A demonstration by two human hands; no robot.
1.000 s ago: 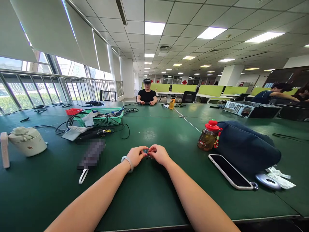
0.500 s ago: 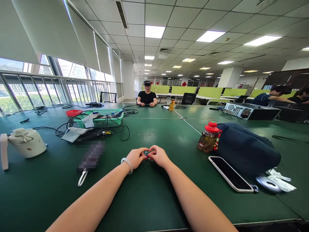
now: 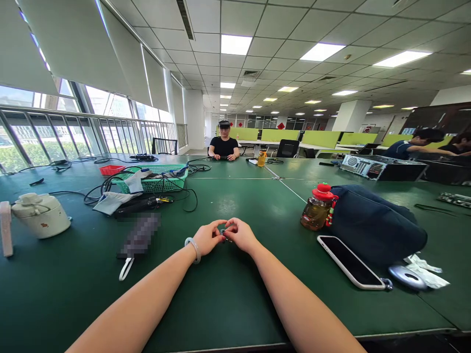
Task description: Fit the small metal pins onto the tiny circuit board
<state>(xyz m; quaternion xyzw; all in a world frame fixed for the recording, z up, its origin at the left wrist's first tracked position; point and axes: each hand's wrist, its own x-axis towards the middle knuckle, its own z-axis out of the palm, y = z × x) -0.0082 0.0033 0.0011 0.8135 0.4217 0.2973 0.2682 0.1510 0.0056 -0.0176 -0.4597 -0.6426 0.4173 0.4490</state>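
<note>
My left hand (image 3: 208, 239), with a pale bangle (image 3: 194, 249) at its wrist, is closed in a pinch near the middle of the green table (image 3: 221, 304). Facing it, my right hand (image 3: 240, 234) pinches as well, its fingertips close to those of the left. Between the fingertips sits a small dark and silvery metallic piece (image 3: 222, 232). The fingers cover most of it, so its kind cannot be made out.
To the left are a dark pixelated item (image 3: 140, 236), a cream jug (image 3: 41, 215) and a green basket (image 3: 162, 182) with cables. On the right stand a red-capped bottle (image 3: 317, 208), a dark bag (image 3: 379, 223) and a phone (image 3: 351, 262). A person (image 3: 223, 146) sits opposite.
My right fingertips have shifted slightly over the small piece, and a bit more of it shows. My left hand stays nearly still. The view has tilted down slightly.
</note>
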